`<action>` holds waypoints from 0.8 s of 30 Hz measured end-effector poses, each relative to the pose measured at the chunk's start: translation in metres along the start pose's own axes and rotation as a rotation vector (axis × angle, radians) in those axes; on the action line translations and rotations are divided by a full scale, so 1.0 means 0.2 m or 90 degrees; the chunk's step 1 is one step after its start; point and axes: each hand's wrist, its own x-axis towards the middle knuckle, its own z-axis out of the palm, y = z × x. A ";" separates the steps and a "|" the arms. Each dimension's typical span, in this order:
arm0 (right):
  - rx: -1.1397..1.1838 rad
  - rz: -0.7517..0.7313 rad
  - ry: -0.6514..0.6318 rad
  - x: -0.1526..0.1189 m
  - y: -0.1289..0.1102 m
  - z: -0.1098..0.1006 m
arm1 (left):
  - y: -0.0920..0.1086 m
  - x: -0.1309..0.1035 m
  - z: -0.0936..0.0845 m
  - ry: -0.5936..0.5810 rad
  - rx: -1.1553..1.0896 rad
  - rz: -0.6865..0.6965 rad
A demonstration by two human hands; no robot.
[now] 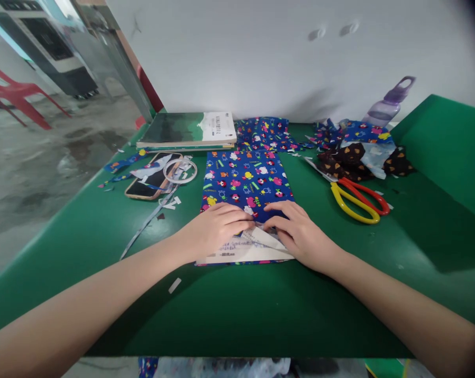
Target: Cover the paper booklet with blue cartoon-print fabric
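A blue cloth with colourful cartoon prints (245, 181) lies flat in the middle of the green table (237, 320). Over its near end is a white printed paper (241, 254), with a creased flap between the hands. My left hand (217, 228) rests on the paper and cloth from the left, fingers together and pointing right, their tips at the flap; what they hold, if anything, is hidden. My right hand (296, 228) is at the paper's right side, fingers bent and apart, fingertips near the flap. A small gap separates the two hands.
Scissors with yellow and red handles (359, 202) lie right, below fabric scraps (351, 157) and a purple bottle (389, 105). Books (190, 128) and another printed cloth (264, 131) are at the back. Left are a phone (152, 178), a tape roll (180, 170) and paper strips (145, 228).
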 end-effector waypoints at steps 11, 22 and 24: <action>-0.023 0.009 -0.016 0.00 0.00 0.01 | -0.01 0.00 0.01 -0.001 0.006 0.004; 0.007 -0.018 0.045 -0.01 0.01 -0.02 | -0.01 0.00 0.01 0.000 -0.015 -0.001; 0.009 -0.017 0.027 -0.01 0.01 -0.01 | -0.01 0.00 0.01 0.009 -0.011 0.002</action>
